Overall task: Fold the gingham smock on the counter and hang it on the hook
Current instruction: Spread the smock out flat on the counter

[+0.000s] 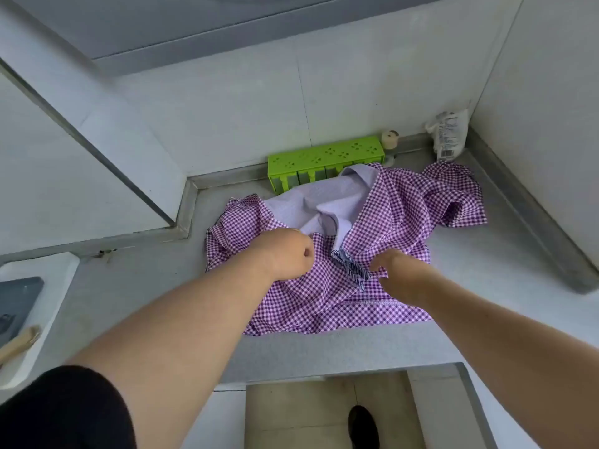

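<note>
We see the gingham smock (382, 222) lying crumpled on the grey counter (324, 351), purple-and-white check outside, pale lilac lining turned up at the far middle. It is not folded.

Left hand (288, 254): fingers curled into a fist, gripping a bunch of the checked cloth at the smock's left-centre. The knuckles face the camera; the fingertips are hidden under the hand.

Right hand (398, 273): thumb and fingers pinching a fold of the cloth, just right of the left hand's grip. Both forearms reach in from the near edge of the counter.

Between the two grips lies a small dark striped tie or loop (351, 270), touching the cloth; we cannot tell whether either hand holds it.

Beyond the grips, against the back wall, stands a green perforated box (324, 157), with the smock's far edge just in front of it. Right of the box is a small cream spool (389, 139), and farther right in the corner a white plastic bag (449, 134). Well to the left of the grips sits a white tray (48, 286) holding a dark slab (16, 303).
</note>
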